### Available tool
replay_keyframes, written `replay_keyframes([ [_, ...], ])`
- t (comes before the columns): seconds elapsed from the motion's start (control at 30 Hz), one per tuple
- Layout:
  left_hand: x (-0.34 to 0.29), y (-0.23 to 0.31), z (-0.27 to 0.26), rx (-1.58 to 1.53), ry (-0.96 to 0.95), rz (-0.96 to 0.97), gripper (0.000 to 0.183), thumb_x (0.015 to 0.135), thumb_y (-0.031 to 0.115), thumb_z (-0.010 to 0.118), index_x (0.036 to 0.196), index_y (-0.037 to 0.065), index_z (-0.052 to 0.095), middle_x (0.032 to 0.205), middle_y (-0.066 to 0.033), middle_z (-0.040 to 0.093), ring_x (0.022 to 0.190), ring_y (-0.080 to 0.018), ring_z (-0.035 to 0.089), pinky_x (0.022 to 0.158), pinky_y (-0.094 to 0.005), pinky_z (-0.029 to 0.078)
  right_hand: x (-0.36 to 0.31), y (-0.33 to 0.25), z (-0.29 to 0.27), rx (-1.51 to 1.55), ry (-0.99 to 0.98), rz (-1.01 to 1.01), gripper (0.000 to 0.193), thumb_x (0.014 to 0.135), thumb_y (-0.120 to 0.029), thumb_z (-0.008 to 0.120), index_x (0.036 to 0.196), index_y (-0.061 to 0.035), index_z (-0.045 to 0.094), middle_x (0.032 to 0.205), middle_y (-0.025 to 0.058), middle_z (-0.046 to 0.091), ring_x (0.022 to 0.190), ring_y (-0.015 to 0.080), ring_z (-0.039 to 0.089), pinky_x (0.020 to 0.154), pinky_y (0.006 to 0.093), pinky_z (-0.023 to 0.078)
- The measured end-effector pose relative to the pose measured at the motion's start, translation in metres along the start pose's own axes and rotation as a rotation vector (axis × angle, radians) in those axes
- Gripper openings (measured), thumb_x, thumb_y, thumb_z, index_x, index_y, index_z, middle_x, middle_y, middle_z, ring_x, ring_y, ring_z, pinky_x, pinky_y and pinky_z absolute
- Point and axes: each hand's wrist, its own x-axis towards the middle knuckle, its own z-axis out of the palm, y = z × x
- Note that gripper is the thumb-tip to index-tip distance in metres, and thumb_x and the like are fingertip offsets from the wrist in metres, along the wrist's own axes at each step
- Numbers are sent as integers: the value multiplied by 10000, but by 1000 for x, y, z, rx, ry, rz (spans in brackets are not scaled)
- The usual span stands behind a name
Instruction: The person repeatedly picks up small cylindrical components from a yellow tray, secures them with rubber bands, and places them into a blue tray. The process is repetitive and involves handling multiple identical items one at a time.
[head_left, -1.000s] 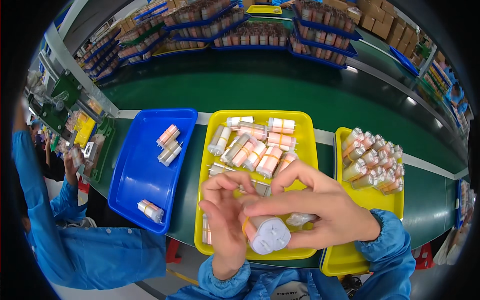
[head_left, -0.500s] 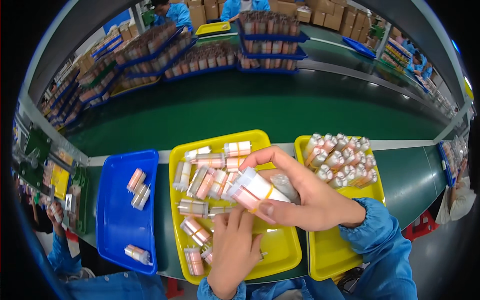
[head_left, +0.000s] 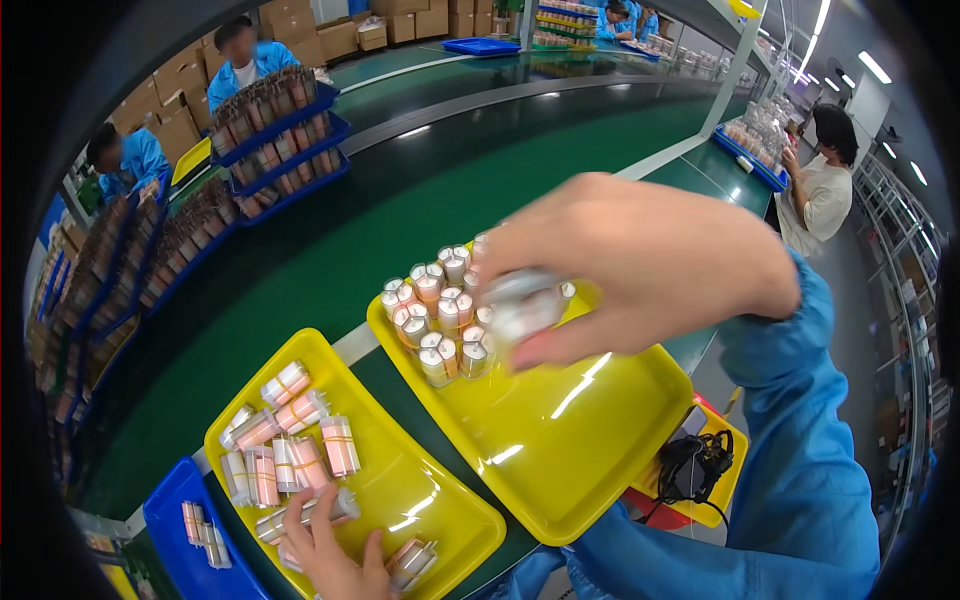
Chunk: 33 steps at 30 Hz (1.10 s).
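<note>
My right hand (head_left: pixel 640 265) is closed around a banded bundle of clear plastic tubes (head_left: pixel 525 305), blurred by motion. It hovers over the right yellow tray (head_left: pixel 570 440), beside several tube bundles (head_left: pixel 440 300) standing upright at that tray's far left end. Down in the left yellow tray (head_left: pixel 440 500), my left hand (head_left: pixel 340 560) has its fingers spread, with the fingertips touching a greyish tube bundle (head_left: pixel 342 507) that lies on its side. Other pink and white bundles (head_left: pixel 300 410) lie loosely beyond those fingers.
A blue tray (head_left: pixel 170 520) with a few bundles sits at the far left. Stacked blue trays of tubes (head_left: pixel 290 150) stand across the green bench (head_left: pixel 480 180). Several co-workers are beyond it, and a person (head_left: pixel 825 170) stands at the right. A yellow bin (head_left: pixel 735 440) holds black cables.
The view has swung to the right. My right hand has carried the bundle from above the left yellow tray to the right one. My left hand stays in the left yellow tray.
</note>
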Motion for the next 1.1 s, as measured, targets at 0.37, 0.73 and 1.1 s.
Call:
replay_keyframes([
  [0.37,3,-26,11,71,82,-8,544,687,-53,663,1208,83,589,1357,-117,490,1219,-372,441,1057,-499,327,-40,-3,64,211,-68,264,384,783,-256,797,1080,-92,617,887,130,678,758,297,684,642,343,531],
  [0.73,-9,-39,4,-37,134,40,417,745,82,728,1152,107,642,1129,-77,611,1006,-333,522,925,-421,424,11,-22,109,103,-70,157,370,764,-152,788,1084,-49,633,853,177,689,771,348,676,681,371,523],
  [1.1,-11,-27,-14,-1344,428,-71,449,962,147,584,1315,-82,429,1215,-191,587,1157,-249,582,884,-375,538,22,-22,88,190,-131,185,481,725,-204,831,1136,-61,626,910,154,700,743,323,692,687,330,531],
])
